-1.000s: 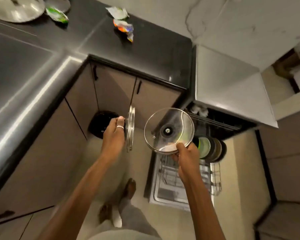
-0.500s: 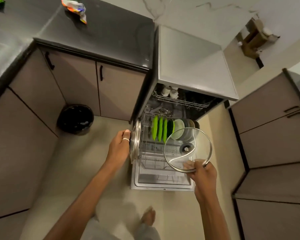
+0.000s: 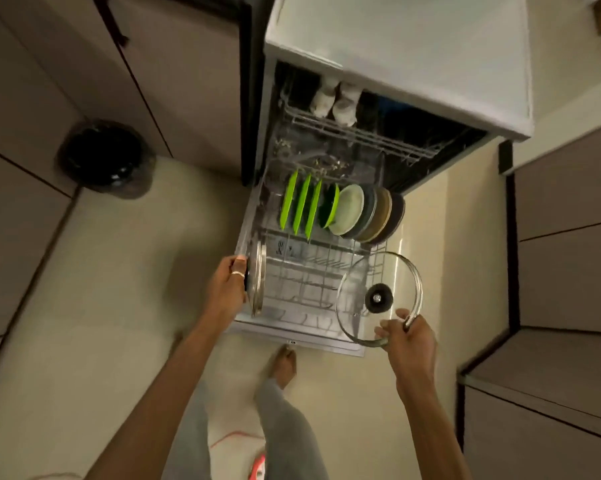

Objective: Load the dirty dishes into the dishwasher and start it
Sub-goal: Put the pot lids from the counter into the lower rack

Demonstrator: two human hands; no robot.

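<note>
While the left hand clamps an edge-on lid and the right hand pinches a glass lid by its rim, loading looks underway; next, each likely needs slotting upright into the rack beneath.

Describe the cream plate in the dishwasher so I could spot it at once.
Start at the open dishwasher and look at its pulled-out lower rack. A row of dishes stands on edge at its far end: green plates left, dark plates right. The cream plate stands between them, the only pale dish there.
</note>
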